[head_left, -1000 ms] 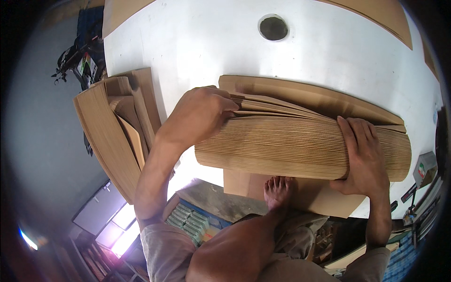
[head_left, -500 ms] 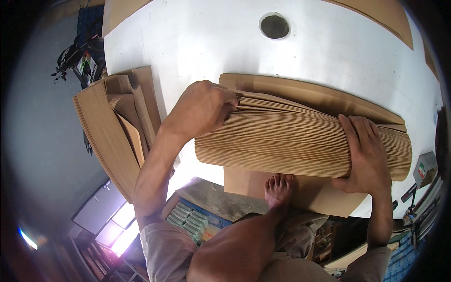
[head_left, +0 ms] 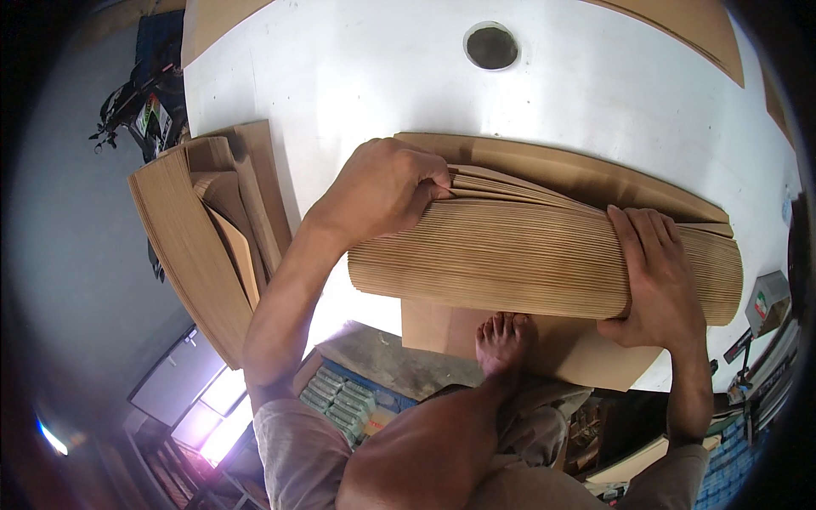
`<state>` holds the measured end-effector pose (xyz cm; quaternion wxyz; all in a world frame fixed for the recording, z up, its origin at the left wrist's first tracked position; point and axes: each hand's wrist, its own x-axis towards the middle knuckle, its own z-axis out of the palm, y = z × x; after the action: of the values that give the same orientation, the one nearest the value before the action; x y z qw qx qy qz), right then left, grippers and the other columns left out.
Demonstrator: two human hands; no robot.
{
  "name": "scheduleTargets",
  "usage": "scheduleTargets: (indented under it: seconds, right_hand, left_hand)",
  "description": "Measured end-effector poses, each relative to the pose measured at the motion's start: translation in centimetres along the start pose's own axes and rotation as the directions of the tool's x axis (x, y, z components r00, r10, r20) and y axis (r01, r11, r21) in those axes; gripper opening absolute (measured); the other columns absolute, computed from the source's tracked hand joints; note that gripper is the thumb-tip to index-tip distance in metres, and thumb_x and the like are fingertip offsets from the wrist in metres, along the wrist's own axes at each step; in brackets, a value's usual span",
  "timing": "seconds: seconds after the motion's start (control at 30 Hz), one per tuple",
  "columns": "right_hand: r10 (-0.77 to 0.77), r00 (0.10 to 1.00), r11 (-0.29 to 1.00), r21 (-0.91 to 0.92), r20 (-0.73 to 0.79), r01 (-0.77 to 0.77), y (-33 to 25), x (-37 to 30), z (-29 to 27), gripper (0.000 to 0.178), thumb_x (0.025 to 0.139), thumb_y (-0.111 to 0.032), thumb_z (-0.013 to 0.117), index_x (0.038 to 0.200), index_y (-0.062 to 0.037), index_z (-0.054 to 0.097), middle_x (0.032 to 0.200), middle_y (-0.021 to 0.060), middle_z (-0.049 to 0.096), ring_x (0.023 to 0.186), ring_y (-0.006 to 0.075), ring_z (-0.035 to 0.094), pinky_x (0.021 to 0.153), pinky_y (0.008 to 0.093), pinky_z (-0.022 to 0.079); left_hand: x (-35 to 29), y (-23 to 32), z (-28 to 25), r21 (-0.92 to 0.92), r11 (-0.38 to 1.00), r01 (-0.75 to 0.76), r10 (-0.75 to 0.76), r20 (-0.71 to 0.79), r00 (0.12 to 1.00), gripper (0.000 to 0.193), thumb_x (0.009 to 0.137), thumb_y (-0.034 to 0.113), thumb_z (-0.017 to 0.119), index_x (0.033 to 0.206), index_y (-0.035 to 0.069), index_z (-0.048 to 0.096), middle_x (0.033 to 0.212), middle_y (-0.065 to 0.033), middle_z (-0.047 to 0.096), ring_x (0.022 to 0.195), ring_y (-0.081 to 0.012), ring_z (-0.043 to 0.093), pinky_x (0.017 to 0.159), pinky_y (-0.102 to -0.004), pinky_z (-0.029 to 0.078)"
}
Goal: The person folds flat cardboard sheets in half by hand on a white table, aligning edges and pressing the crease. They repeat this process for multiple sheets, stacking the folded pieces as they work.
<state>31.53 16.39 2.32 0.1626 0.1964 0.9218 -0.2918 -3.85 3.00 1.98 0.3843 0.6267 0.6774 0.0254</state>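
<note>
A thick stack of folded brown cardboard sheets (head_left: 501,259) lies across the white table (head_left: 340,93), its many layered edges facing up. At the stack's far left edge my left hand (head_left: 391,183) is closed, with thumb and fingers pinching a few sheets that fan apart from the rest. My right hand (head_left: 659,272) grips the right part of the stack, fingers over the far side and thumb on the near side. Behind the stack runs a flat cardboard panel (head_left: 552,166), and another cardboard sheet (head_left: 442,327) sticks out beneath its near side.
A second bundle of folded cardboard (head_left: 183,238) leans at the table's left edge. The table has a round dark hole (head_left: 491,47) at the far side. More cardboard (head_left: 680,30) lies at the far right. My bare foot (head_left: 504,336) rests on the sheet near the table's front edge.
My left hand has slid slightly to the right along the far edge of the stack, still pinching sheets. My right hand keeps its hold on the stack.
</note>
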Motion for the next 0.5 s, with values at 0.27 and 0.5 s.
scheduleTargets:
  seconds: [0.27, 0.5]
  right_hand:
    - [-0.007, 1.0, 1.0, 0.011, 0.008, 0.006, -0.1, 0.1, -0.1, 0.124, 0.05, -0.032, 0.096, 0.156, 0.005, 0.043, 0.141, 0.0236, 0.052, 0.136, 0.0434, 0.052, 0.123, 0.0566, 0.04]
    - [-0.045, 0.999, 0.998, 0.05, -0.012, 0.045, 0.7, -0.6, 0.0, 0.125, 0.049, -0.031, 0.097, 0.156, 0.0047, 0.043, 0.141, 0.0235, 0.053, 0.136, 0.0435, 0.053, 0.122, 0.0558, 0.041]
  left_hand:
    - [0.3, 0.2, 0.0, 0.033, 0.999, 0.024, -0.024, 0.008, 1.0, 0.013, 0.082, -0.004, 0.076, 0.091, 0.006, 0.079, 0.089, -0.0098, 0.081, 0.083, -0.0299, 0.078, 0.08, -0.0422, 0.061]
    - [-0.9, -1.1, -0.5, -0.122, 0.992, -0.016, 0.019, 0.02, 1.0, 0.011, 0.088, 0.003, 0.083, 0.099, 0.005, 0.081, 0.094, -0.0112, 0.081, 0.083, -0.0271, 0.077, 0.079, -0.0389, 0.061]
